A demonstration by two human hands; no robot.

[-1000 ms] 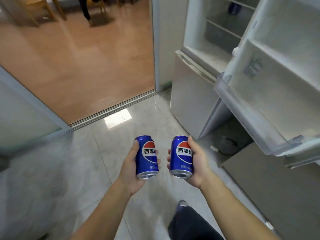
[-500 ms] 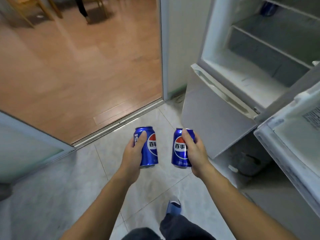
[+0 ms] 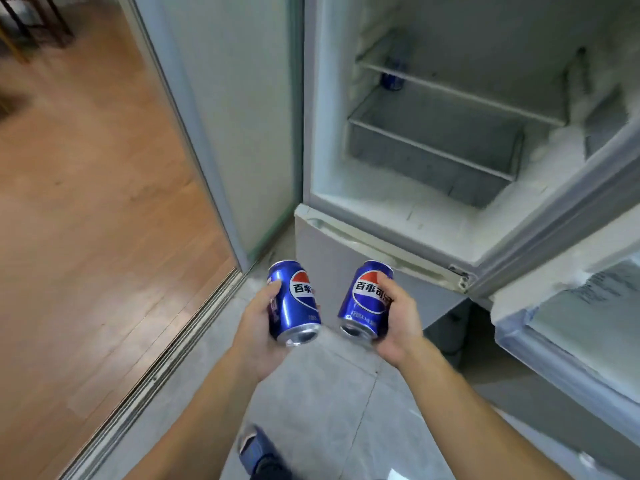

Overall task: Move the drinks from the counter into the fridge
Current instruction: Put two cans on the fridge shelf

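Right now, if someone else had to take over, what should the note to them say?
Left hand grips one blue can. Right hand grips the other can.
Both cans are in the air in front of the open fridge, not inside it.
Done: what looks like one can already stands on a back shelf.
Left: set both held cans on a shelf.

"百事" on left can (image 3: 294, 303), "百事可" on right can (image 3: 367, 299)
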